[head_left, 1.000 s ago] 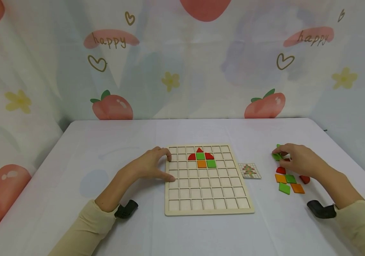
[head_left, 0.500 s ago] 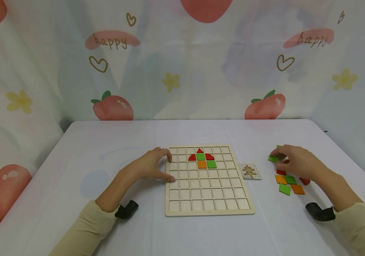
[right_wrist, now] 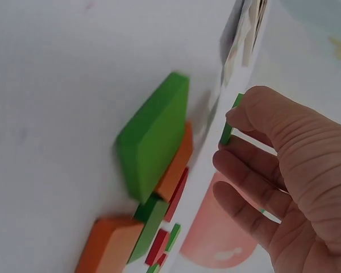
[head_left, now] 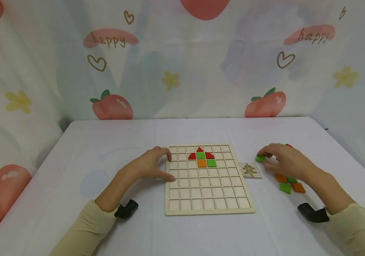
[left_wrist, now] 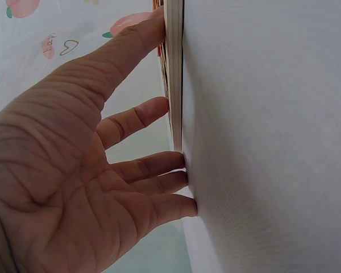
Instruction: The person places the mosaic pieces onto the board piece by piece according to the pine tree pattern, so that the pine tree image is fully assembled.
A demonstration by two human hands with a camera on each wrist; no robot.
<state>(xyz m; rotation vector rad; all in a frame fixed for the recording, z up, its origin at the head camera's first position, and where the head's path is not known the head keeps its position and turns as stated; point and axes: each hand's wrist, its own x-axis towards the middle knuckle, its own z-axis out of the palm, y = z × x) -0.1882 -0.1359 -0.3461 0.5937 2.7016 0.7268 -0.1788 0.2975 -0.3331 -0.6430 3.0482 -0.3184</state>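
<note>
A pale wooden grid board [head_left: 208,193] lies in the middle of the white table. Near its top sit a red triangle [head_left: 199,149], two red quarter-rounds, green squares [head_left: 200,155] and an orange square [head_left: 202,163]. My left hand [head_left: 148,165] rests at the board's left edge, thumb on the frame; in the left wrist view its fingers are spread, fingertips at the edge and table. With thumb and fingertips my right hand [head_left: 286,161] pinches a green square tile [head_left: 260,158], just right of the small pattern card [head_left: 250,170]. The right wrist view shows that tile edge-on.
Loose tiles lie under and in front of my right hand: a green tile [head_left: 285,188], orange tiles [head_left: 298,187] and red ones partly hidden by it. Black wrist mounts [head_left: 313,212] stick out from both sleeves. A patterned cloth backdrop stands behind the table.
My right hand has moved left from the loose tiles, carrying the green tile toward the pattern card. My left hand has stayed at the board's edge.
</note>
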